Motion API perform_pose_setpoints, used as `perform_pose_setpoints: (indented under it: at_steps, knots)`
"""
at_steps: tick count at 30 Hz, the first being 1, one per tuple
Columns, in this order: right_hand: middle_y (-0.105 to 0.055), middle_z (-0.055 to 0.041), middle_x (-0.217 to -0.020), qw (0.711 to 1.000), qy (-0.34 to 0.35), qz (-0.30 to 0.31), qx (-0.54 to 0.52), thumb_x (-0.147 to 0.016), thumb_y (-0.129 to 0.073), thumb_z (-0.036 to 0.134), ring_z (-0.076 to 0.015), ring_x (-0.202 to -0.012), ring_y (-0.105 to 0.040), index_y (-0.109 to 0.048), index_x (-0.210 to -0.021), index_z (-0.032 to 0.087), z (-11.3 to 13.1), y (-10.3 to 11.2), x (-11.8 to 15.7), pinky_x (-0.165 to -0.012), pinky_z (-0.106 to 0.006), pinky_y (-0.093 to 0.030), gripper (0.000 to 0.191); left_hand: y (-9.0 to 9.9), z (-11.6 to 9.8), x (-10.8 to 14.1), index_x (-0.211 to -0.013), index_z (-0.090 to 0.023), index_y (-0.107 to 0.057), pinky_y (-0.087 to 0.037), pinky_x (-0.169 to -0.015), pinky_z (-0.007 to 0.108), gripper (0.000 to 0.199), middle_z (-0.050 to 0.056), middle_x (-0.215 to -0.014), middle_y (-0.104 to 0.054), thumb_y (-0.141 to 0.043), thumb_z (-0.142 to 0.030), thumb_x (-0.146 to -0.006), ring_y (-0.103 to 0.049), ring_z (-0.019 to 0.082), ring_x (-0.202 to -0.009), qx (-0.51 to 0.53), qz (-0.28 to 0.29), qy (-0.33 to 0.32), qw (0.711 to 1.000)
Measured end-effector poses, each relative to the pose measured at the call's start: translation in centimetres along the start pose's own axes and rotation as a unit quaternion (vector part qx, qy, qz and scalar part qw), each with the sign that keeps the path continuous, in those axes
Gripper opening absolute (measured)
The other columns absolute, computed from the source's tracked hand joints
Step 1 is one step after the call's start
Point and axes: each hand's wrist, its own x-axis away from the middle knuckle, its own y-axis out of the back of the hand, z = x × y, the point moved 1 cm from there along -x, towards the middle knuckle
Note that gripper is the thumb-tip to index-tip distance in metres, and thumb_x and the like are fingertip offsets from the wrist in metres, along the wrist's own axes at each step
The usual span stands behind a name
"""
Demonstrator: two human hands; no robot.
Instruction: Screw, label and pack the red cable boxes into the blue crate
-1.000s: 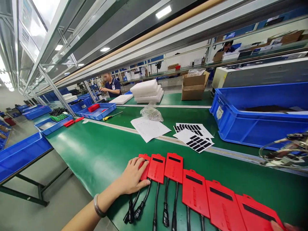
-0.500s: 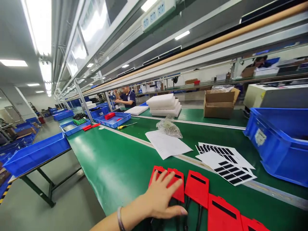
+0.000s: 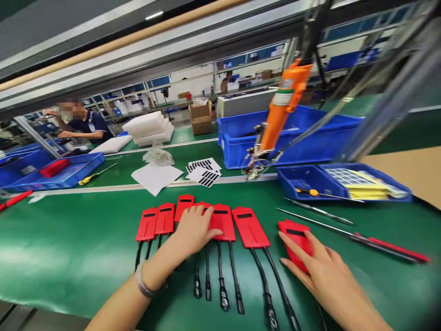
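Note:
Red flat cases, each with a black strip and black corded plugs, lie in a row on the green bench. My left hand (image 3: 193, 232) rests over a middle red case (image 3: 203, 205), fingers stretched forward and thumb out on the neighbouring red case (image 3: 223, 224). To the right, my right hand (image 3: 327, 264) lies with spread fingers on a separate red case (image 3: 292, 226), partly covering it. Between the hands is another red case (image 3: 251, 228), its two black cords (image 3: 263, 271) running toward me. Further left are red cases (image 3: 147, 225) that neither hand touches.
Right of the row lie a red-and-black handled tool (image 3: 389, 248) and tweezers (image 3: 320, 212). Behind stand blue trays (image 3: 303, 177) and a large blue bin (image 3: 237, 147). An orange electric screwdriver (image 3: 280, 108) hangs above. Printed sheets (image 3: 206, 177) lie mid-bench. A co-worker (image 3: 91, 124) is at far left.
The view has swung right, bringing the right hand, hanging screwdriver and trays into sight. My left hand stays over the red cases, now over a middle one instead of those at the left end.

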Motion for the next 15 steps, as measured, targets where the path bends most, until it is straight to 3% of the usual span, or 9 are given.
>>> perform_pose_setpoints:
  at_steps: [3, 6, 8, 10, 13, 15]
  knots:
    - [-0.043, -0.0216, -0.133, 0.998, -0.009, 0.038, -0.045, -0.084, -0.049, 0.027, -0.0372, -0.109, -0.053, -0.050, -0.138, 0.020, 2.2, 1.8, -3.0, -0.087, -0.047, -0.048, 0.054, -1.2, -5.7, -2.6, -0.141, -0.012, -0.038, -0.044, -0.095, 0.050, 0.082, 0.022, -0.131, -0.052, -0.051, -0.067, -0.082, -0.051, 0.037, -0.118, -0.025, 0.010, -0.021, 0.999]
    - [-0.035, -0.0233, -0.141, 0.992, 0.010, 0.063, -0.108, -0.081, -0.053, 0.017, -0.0383, -0.119, -0.044, -0.045, -0.139, 0.015, 5.9, 3.5, -6.1, -0.093, -0.048, -0.043, 0.059, -3.5, -7.7, -3.4, -0.142, -0.006, -0.037, -0.042, -0.098, 0.052, 0.086, 0.027, -0.141, -0.040, -0.050, -0.067, -0.082, -0.042, 0.041, -0.127, -0.069, -0.003, -0.022, 0.997]
    - [-0.039, -0.0266, -0.137, 0.989, 0.005, 0.073, -0.130, -0.080, -0.055, 0.013, -0.0386, -0.112, -0.049, -0.044, -0.139, 0.013, 8.4, 4.2, -7.3, -0.088, -0.050, -0.044, 0.059, -5.0, -6.8, -3.0, -0.140, -0.001, -0.037, -0.040, -0.101, 0.052, 0.081, 0.028, -0.143, -0.037, -0.046, -0.061, -0.087, -0.039, 0.040, -0.130, -0.082, -0.034, -0.041, 0.995]
    - [-0.042, -0.0271, -0.134, 0.988, -0.018, 0.080, -0.131, -0.082, -0.061, 0.021, -0.0370, -0.105, -0.053, -0.048, -0.134, 0.015, 10.1, 4.1, -7.9, -0.084, -0.049, -0.045, 0.054, -6.4, -4.8, -2.5, -0.137, 0.003, -0.039, -0.039, -0.105, 0.048, 0.080, 0.029, -0.141, -0.041, -0.045, -0.060, -0.088, -0.041, 0.037, -0.131, -0.073, -0.064, -0.084, 0.992]
    - [-0.042, -0.0249, -0.133, 0.984, -0.056, 0.092, -0.141, -0.072, -0.077, 0.043, -0.0415, -0.111, -0.046, -0.041, -0.139, 0.025, 11.0, 3.3, -8.1, -0.085, -0.056, -0.041, 0.078, -8.3, -1.5, -2.7, -0.137, 0.001, -0.042, -0.036, -0.106, 0.050, 0.082, 0.028, -0.143, -0.037, -0.037, -0.065, -0.088, -0.037, 0.039, -0.132, -0.051, -0.132, -0.115, 0.983]
    - [-0.048, -0.0228, -0.123, 0.978, -0.080, 0.099, -0.166, -0.070, -0.079, 0.033, -0.0397, -0.108, -0.047, -0.042, -0.138, 0.027, 10.7, 2.9, -7.8, -0.083, -0.054, -0.042, 0.078, -9.0, -0.3, -2.9, -0.140, -0.005, -0.039, -0.036, -0.104, 0.051, 0.079, 0.027, -0.146, -0.032, -0.032, -0.064, -0.089, -0.034, 0.039, -0.134, -0.032, -0.151, -0.122, 0.980]
